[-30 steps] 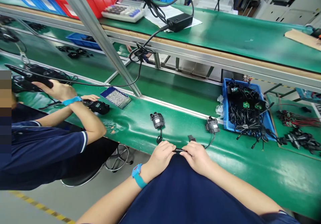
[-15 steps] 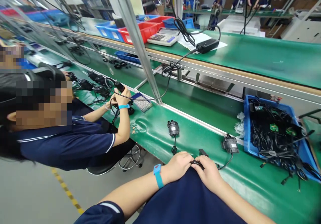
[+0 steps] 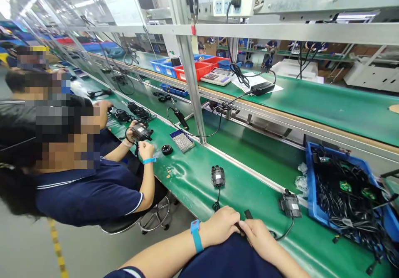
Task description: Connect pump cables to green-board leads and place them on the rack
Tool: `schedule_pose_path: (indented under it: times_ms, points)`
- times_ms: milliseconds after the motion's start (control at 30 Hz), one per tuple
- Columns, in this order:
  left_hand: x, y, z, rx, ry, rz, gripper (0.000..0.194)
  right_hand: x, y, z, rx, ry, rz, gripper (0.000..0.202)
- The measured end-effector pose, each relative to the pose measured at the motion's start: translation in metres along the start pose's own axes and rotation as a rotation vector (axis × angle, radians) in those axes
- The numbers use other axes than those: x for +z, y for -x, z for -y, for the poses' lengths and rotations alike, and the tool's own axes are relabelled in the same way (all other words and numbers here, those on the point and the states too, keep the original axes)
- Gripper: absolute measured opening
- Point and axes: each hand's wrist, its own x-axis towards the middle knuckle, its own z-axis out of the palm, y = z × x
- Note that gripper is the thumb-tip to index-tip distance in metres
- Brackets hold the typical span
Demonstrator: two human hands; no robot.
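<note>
Both my hands are close together at the bench's front edge, against my dark blue shirt. My left hand (image 3: 222,225), below a blue wristband, has its fingers closed on one end of a short black cable piece (image 3: 240,229). Opposite it, my right hand (image 3: 259,235) pinches the same piece; my fingers cover most of it. A black motor-like unit (image 3: 289,204) lies just beyond my right hand, its cord running back toward that hand. Another such black unit (image 3: 217,176) sits ahead of my left hand, cord toward me. A flat black part (image 3: 248,214) shows behind my fingers.
A blue bin (image 3: 310,182) of tangled black cables stands at right. To the left, a seated co-worker (image 3: 102,182) handles a black unit (image 3: 141,132). A tray of small screws (image 3: 183,141) and a hanging electric screwdriver (image 3: 181,119) are near the frame post (image 3: 191,82).
My view has tilted up. Both my hands keep their grip on the cable piece. The co-worker has let go of the electric screwdriver, which now hangs, and lifts a black unit.
</note>
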Motion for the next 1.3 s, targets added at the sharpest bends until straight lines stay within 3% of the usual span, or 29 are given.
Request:
schedule_pose_path:
  times_ms: [167, 333, 467, 667, 833, 1000, 1167, 1300]
  points:
    - [0.007, 0.001, 0.005, -0.069, 0.076, -0.027, 0.012, 0.003, -0.003, 0.005, -0.007, 0.003, -0.114, 0.033]
    - [0.014, 0.004, 0.009, 0.028, 0.065, -0.057, 0.023, -0.002, -0.003, 0.008, 0.028, -0.035, 0.080, 0.046]
    - [0.017, 0.004, 0.013, 0.009, 0.025, -0.102, 0.014, -0.002, -0.002, 0.006, 0.018, 0.011, -0.080, 0.023]
    - [0.021, 0.003, 0.014, 0.069, 0.038, -0.115, 0.026, -0.005, 0.000, 0.007, 0.047, -0.038, 0.085, 0.050]
    - [0.020, 0.002, 0.015, 0.046, 0.002, -0.131, 0.014, -0.005, -0.001, 0.006, 0.049, 0.004, -0.050, 0.030]
    - [0.023, 0.002, 0.017, 0.124, 0.022, -0.144, 0.020, -0.004, -0.004, 0.003, 0.080, -0.104, 0.117, 0.055]
    - [0.023, 0.000, 0.022, 0.096, -0.020, -0.160, 0.015, 0.000, -0.009, 0.000, 0.032, 0.025, -0.102, 0.040]
    - [0.023, -0.001, 0.028, 0.242, -0.195, -0.163, 0.017, -0.001, -0.010, 0.002, 0.045, 0.000, -0.007, 0.054]
